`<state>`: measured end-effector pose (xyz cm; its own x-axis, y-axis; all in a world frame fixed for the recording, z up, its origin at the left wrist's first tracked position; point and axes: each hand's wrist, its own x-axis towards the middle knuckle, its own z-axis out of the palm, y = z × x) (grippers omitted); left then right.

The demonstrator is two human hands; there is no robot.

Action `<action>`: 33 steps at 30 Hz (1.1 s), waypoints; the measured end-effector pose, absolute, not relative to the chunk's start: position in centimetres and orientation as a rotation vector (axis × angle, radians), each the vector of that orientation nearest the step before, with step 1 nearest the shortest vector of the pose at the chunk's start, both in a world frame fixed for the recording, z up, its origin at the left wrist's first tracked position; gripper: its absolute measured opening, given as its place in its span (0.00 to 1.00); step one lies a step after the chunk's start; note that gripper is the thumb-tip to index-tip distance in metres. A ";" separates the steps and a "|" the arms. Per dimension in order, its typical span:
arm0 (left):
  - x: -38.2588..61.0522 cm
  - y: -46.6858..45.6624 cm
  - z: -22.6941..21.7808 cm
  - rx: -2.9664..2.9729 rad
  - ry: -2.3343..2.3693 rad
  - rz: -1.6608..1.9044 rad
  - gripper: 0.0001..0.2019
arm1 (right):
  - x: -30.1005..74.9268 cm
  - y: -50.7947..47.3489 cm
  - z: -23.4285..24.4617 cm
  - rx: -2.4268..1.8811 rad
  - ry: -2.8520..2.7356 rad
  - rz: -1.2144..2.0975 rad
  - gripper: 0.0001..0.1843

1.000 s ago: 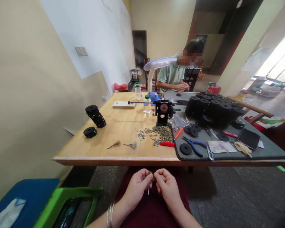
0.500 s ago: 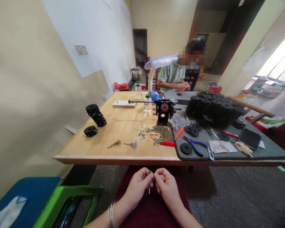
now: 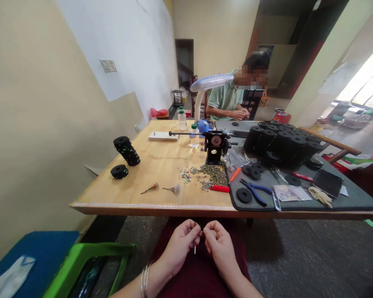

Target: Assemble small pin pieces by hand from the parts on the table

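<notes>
White stick (image 3: 194, 250), pinched in left hand (image 3: 185, 239), end downward — right hand (image 3: 218, 240) alongside, hold unclear.

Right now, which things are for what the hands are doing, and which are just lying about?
Seem in use:
- left hand
- right hand
- thin white-ended piece, in the left hand
- maybe the pile of small pieces

Probably just lying about:
- blue-handled pliers
- pale glove
- banknote-like paper

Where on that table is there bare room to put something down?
The widest free patch is bare wood between the leaning black stack, the white board and the pile of small parts. A smaller one lies between the orange-tipped tuft, the black ring and the front edge. The grey mat is mostly crowded with black rolls and tools.
</notes>
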<state>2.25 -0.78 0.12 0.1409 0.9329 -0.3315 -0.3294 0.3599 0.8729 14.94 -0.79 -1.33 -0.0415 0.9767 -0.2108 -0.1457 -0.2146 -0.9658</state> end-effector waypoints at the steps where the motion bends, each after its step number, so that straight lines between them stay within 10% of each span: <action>1: 2.2 -0.8 0.2 0.728 1.039 1.037 0.19 | 15.0 -0.8 -1.2 -1.239 -0.998 1.428 0.19; 33: 1.2 -0.7 -0.1 0.783 0.911 0.892 0.16 | 15.6 -1.4 -1.8 -1.188 -1.259 1.371 0.06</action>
<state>1.24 -0.70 -0.13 0.3276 0.8895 -0.3186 -0.2994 0.4175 0.8579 15.64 -1.43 -1.82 -0.1336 0.9882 -0.0746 -0.0095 -0.0765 -0.9970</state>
